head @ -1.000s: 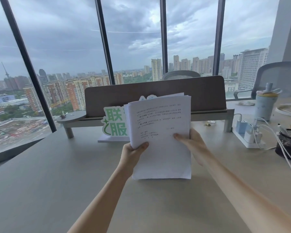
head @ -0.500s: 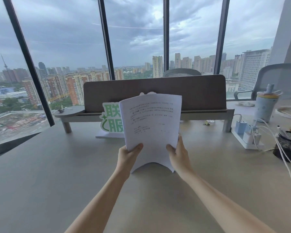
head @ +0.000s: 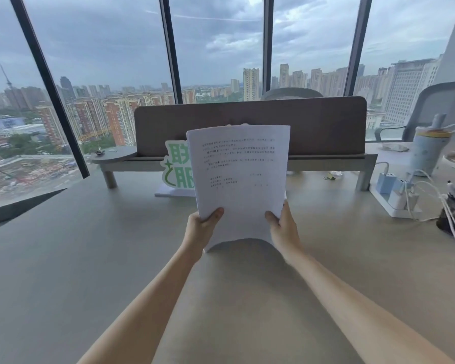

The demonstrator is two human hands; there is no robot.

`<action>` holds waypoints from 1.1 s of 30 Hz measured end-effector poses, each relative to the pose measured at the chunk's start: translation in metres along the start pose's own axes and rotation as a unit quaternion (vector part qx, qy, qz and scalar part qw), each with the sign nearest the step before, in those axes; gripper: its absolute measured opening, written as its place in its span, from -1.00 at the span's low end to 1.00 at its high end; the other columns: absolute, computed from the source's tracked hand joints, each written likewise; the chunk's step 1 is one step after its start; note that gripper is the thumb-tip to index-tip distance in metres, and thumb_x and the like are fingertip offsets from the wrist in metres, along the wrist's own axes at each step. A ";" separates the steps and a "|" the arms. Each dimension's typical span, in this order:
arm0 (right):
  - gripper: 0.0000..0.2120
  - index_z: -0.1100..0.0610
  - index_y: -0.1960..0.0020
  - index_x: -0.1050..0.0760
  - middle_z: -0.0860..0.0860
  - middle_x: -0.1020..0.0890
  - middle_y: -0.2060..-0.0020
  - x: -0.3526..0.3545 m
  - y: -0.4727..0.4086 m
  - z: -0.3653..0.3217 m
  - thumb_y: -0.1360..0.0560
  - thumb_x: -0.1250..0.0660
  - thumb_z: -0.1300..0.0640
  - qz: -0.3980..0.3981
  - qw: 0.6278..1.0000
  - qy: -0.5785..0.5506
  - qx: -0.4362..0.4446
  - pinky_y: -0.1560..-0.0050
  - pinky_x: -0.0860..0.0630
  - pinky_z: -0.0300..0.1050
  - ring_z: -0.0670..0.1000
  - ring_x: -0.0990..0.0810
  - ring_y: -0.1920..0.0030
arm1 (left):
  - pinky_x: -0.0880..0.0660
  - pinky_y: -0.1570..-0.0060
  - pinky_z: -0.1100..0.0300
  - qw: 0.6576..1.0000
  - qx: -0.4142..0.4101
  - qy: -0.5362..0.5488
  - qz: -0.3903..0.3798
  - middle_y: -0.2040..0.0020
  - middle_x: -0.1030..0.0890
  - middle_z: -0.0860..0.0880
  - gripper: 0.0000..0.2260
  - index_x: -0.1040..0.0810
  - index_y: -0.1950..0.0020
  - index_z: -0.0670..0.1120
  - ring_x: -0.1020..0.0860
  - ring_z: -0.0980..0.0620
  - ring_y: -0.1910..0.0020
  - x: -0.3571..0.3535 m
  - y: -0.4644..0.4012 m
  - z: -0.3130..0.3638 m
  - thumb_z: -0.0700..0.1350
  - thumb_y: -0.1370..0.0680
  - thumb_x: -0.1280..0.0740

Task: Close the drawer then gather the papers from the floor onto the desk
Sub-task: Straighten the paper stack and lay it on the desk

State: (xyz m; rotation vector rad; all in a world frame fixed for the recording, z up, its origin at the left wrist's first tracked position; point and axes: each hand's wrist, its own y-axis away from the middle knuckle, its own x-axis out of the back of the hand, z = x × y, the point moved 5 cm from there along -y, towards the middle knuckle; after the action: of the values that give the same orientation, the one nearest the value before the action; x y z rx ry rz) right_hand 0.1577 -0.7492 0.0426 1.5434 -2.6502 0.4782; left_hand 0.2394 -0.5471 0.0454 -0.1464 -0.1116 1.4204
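Where windows rise, bare desk [head: 90, 258].

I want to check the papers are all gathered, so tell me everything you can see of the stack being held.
The stack of papers is white printed sheets, the front page carrying a few lines of small dark text too blurred to read. It stands upright on the desk, bottom edge bowed upward in the middle, corners near the surface. The left hand and right hand pinch its lower sides, thumbs on the front. It partly hides a green-and-white sign behind it.
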 end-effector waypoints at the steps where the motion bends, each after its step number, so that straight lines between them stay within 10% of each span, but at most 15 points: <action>1: -0.60 -0.10 -0.41 -0.31 -0.08 -0.58 -0.22 0.000 -0.001 0.004 -0.63 -0.18 0.21 0.003 1.000 -0.008 0.000 -0.27 -0.45 -0.01 -0.02 -0.55 -0.22 | -0.59 0.15 0.20 1.000 -0.011 0.004 0.006 0.14 -0.69 -0.08 -0.91 -0.68 0.04 -0.15 -0.65 0.03 0.17 0.002 -0.003 0.000 -0.15 -0.51 -0.44; 9: -0.81 -0.08 -0.20 -0.29 -0.08 -0.54 -0.12 -0.016 0.007 0.010 -0.65 -0.17 0.15 -0.041 0.998 -0.007 -0.045 -0.14 -0.40 -0.09 0.01 -0.51 -0.15 | -0.58 -0.01 0.00 1.000 0.029 -0.010 0.004 0.07 -0.71 -0.10 -0.89 -0.68 0.01 -0.10 -0.67 -0.12 0.05 0.006 -0.001 -0.019 -0.09 -0.54 -0.40; 16: -0.55 -0.01 -0.30 -0.48 0.02 -0.65 -0.21 -0.016 -0.029 0.018 -0.47 -0.22 -0.14 -0.086 0.994 0.021 -0.070 -0.29 -0.51 0.20 0.10 -0.62 -0.20 | -0.63 0.02 -0.02 0.995 0.084 -0.004 -0.056 0.04 -0.72 -0.14 -0.80 -0.67 -0.10 -0.19 -0.69 -0.12 0.09 0.031 -0.001 -0.007 -0.13 -0.53 -0.42; 21: -0.70 0.11 -0.34 -0.45 0.06 -0.61 -0.25 -0.028 -0.020 -0.024 -0.67 -0.14 0.07 -0.122 0.989 0.014 -0.078 -0.31 -0.49 0.10 0.12 -0.60 -0.22 | -0.64 0.28 0.14 0.989 0.124 0.051 -0.058 0.10 -0.73 -0.08 -0.88 -0.64 -0.04 -0.14 -0.71 -0.03 0.21 0.053 0.013 0.007 -0.16 -0.53 -0.42; 33: -0.73 0.29 -0.05 -0.59 0.25 -0.69 -0.07 -0.087 -0.007 -0.079 -0.58 -0.17 0.17 -0.161 0.985 -0.031 -0.054 -0.25 -0.54 0.25 0.30 -0.65 -0.14 | -0.62 0.07 0.03 0.990 0.112 0.072 0.041 -0.04 -0.72 -0.15 -0.75 -0.62 -0.14 -0.14 -0.69 -0.13 0.08 0.133 0.052 0.052 -0.05 -0.53 -0.39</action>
State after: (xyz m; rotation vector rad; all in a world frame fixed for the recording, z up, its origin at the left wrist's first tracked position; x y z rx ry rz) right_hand 0.1980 -0.6563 0.1034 1.9290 -2.3523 0.2661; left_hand 0.2001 -0.4067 0.0868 -0.0673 0.1745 1.4883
